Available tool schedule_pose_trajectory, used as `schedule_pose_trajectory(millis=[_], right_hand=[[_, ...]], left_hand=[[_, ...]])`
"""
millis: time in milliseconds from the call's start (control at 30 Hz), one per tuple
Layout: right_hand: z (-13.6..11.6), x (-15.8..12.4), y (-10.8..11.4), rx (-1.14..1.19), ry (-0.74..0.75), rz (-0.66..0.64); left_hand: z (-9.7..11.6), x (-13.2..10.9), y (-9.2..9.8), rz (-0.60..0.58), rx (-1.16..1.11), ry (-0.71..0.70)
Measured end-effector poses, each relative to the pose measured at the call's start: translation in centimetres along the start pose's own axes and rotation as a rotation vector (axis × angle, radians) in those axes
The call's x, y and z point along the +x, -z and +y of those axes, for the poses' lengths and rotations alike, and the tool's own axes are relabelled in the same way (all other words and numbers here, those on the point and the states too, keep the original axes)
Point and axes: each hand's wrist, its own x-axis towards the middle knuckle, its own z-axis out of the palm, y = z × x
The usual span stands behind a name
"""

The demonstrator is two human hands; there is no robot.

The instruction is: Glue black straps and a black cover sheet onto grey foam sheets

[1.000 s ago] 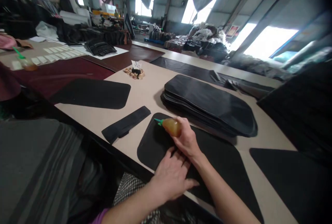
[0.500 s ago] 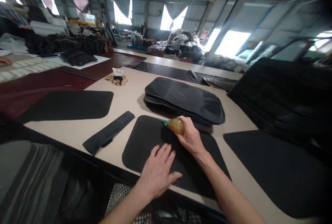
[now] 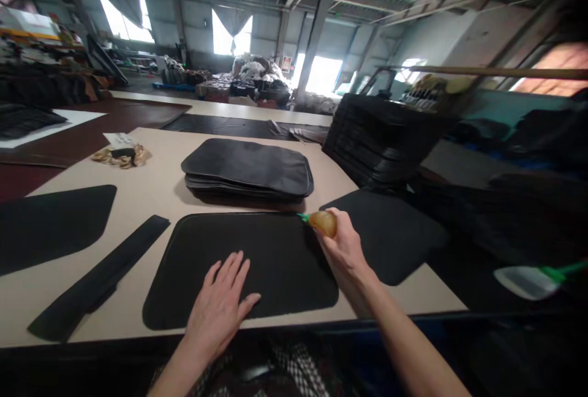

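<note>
Under my left hand, which lies flat with its fingers spread, is a black rounded panel on the table. My right hand grips a squeeze bottle of amber liquid, tilted so that its green nozzle points left. The nozzle tip is at the panel's far edge, toward the right corner. A thin shiny line runs along that far edge. Just behind the panel sits a stack of similar black panels.
A folded black strip lies to the left, near another black panel. A further black panel lies at right, before a tall dark stack. A crumpled tan bundle sits far left. A second green-tipped bottle shows at the right edge.
The nozzle has moved right along the panel's far edge, nearer its right corner. My view has swung to the right. The left hand stays flat on the panel.
</note>
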Motion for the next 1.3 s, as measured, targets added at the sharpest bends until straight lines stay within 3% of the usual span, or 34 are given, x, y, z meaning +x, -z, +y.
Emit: schedule_pose_trajectory(millis=[367,633,833,967,1100,1300], right_hand=[[0.2,-4.9,4.7,0.021,-0.089,0.041],[-0.1,-12.4,9.5,0.069,-0.183,-0.008],[-1.8,-18.6,11.6,0.127,-0.325,0.076],[-3.4,-20.8,10.7,0.206,-0.407,0.111],[-5.8,-20.9,7.8,0.343,-0.410,0.085],[-11.2,-18.2,2.3,0.545,-0.268,-0.070]], left_hand=[[0.1,0.0,-0.1,-0.004,0.033,-0.010],[-0.1,0.0,-0.5,-0.030,0.015,-0.021],[0.2,-0.1,0.1,-0.047,-0.060,0.000],[0.2,-0.1,0.4,-0.017,-0.126,0.047],[-0.7,-0.6,1.0,0.029,-0.376,0.153],[-3.1,-2.8,4.0,0.294,-0.800,0.452]])
